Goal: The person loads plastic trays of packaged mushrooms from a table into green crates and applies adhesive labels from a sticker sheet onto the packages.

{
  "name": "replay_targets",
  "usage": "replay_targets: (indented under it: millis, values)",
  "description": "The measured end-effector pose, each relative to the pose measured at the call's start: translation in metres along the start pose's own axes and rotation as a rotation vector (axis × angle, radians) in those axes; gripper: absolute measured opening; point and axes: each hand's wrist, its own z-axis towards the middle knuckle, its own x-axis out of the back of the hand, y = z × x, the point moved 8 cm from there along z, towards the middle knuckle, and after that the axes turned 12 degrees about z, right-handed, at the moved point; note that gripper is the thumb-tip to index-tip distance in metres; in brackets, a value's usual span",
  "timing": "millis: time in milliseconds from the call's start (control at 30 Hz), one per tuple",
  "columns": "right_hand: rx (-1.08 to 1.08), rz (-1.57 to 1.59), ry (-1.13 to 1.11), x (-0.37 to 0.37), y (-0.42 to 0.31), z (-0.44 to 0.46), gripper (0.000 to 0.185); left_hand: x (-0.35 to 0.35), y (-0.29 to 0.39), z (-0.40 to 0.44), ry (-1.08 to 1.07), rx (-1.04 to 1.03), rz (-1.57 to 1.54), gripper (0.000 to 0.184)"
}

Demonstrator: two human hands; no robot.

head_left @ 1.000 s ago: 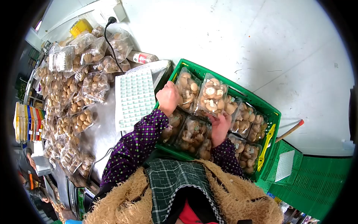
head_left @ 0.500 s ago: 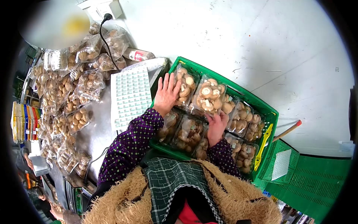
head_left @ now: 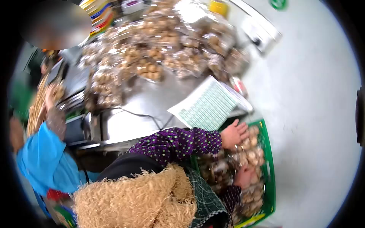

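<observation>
My left hand (head_left: 233,135) lies with its fingers spread at the inner edge of the green crate (head_left: 270,167), against a clear pack of mushrooms (head_left: 251,142). Lower in the crate, my right hand (head_left: 246,176) rests among the packs. Its fingers are smeared by motion, so whether they grip one is unclear. More mushroom packs (head_left: 253,199) fill the crate around both hands. Beside my left hand, a sheet of printed labels (head_left: 209,108) lies on the metal table.
Many bagged mushrooms (head_left: 150,70) are heaped on the metal table (head_left: 140,97). A black cable (head_left: 142,115) crosses its front. At left, a co-worker in a blue garment (head_left: 45,159) reaches toward a tray. A white wall socket strip (head_left: 260,30) is at upper right.
The view has swung left, so the crate now sits at lower right and a co-worker shows at left. Both my hands stay at the packs in the crate.
</observation>
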Motion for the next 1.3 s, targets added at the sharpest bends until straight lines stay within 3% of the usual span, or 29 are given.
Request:
replay_targets:
  millis: [33, 100, 133, 167, 233, 300, 333, 367, 433, 467, 533, 567, 633, 767, 833, 967, 1033, 1067, 1167, 1233, 1267, 1300]
  values:
    - [0.006, 0.064, -0.031, 0.011, -0.008, 0.002, 0.064, 0.026, -0.028, -0.021, 0.05, 0.098, -0.152, 0.09]
    - [0.062, 0.026, -0.113, 0.025, -0.019, 0.0, 0.061, 0.05, -0.117, -0.085, 0.128, 0.48, -0.306, 0.087]
    - [0.085, 0.024, -0.123, 0.028, -0.016, 0.0, 0.061, 0.055, -0.169, -0.133, 0.377, 0.643, -0.229, 0.086]
    - [0.186, 0.031, -0.032, 0.037, -0.022, 0.003, 0.058, 0.061, -0.221, -0.183, 0.384, 0.724, -0.051, 0.085]
    - [0.295, 0.035, 0.032, 0.048, -0.062, 0.008, 0.055, 0.088, -0.292, -0.302, 0.326, 1.193, 0.389, 0.084]
    - [0.256, 0.768, -0.265, 0.023, -0.16, -0.01, 0.056, 0.114, -0.341, -0.398, 0.084, 1.479, 0.547, 0.106]
    - [0.339, 0.732, -0.399, 0.003, -0.208, -0.02, 0.059, 0.123, -0.36, -0.431, -0.065, 1.54, 0.49, 0.114]
    - [0.423, 0.689, -0.536, -0.017, -0.255, -0.033, 0.062, 0.111, -0.375, -0.457, -0.13, 1.449, 0.486, 0.118]
    - [0.739, 0.666, -0.749, -0.055, -0.349, -0.071, 0.069, 0.094, -0.378, -0.473, -0.474, 1.283, 0.526, 0.103]
    - [0.849, 0.632, -0.849, -0.082, -0.386, -0.086, 0.07, 0.089, -0.383, -0.48, -0.479, 1.292, 0.52, 0.103]
    - [1.115, 0.513, -0.859, -0.125, -0.459, -0.119, 0.078, 0.081, -0.386, -0.481, -0.394, 1.242, 0.653, 0.079]
    - [1.224, 0.454, -0.858, -0.147, -0.491, -0.133, 0.081, 0.078, -0.385, -0.485, -0.4, 1.256, 0.649, 0.079]
    - [1.366, 0.395, -0.796, -0.203, -0.544, -0.154, 0.093, 0.094, -0.372, -0.48, -0.088, 1.175, 0.698, 0.061]
    - [1.372, 0.248, -0.712, -0.278, -0.612, -0.175, 0.112, 0.132, -0.311, -0.464, 0.097, 1.025, 0.7, 0.05]
    - [1.287, 0.18, -0.785, -0.302, -0.623, -0.174, 0.12, 0.125, -0.275, -0.453, 0.039, 0.831, 0.59, 0.047]
    - [1.233, 0.016, -0.9, -0.292, -0.624, -0.176, 0.116, 0.069, -0.207, -0.426, -0.082, 0.29, 0.471, 0.052]
    - [1.163, -0.011, -0.934, -0.291, -0.611, -0.166, 0.113, 0.05, -0.194, -0.396, -0.138, 0.178, 0.339, 0.053]
    - [1.184, -0.044, -0.905, -0.286, -0.601, -0.163, 0.112, 0.045, -0.194, -0.388, -0.124, 0.206, 0.147, 0.059]
    - [1.085, 0.014, -0.943, -0.279, -0.578, -0.141, 0.107, 0.031, -0.203, -0.383, -0.109, 0.223, 0.107, 0.069]
    - [1.058, -0.077, -1.041, -0.294, -0.57, -0.136, 0.102, 0.038, -0.228, -0.402, 0.002, 0.492, 0.093, 0.079]
    - [1.032, -0.098, -1.033, -0.3, -0.567, -0.134, 0.098, 0.053, -0.251, -0.411, 0.008, 0.72, 0.015, 0.082]
    - [1.044, -0.041, -0.981, -0.298, -0.566, -0.132, 0.088, 0.064, -0.265, -0.428, 0.133, 0.96, 0.138, 0.084]
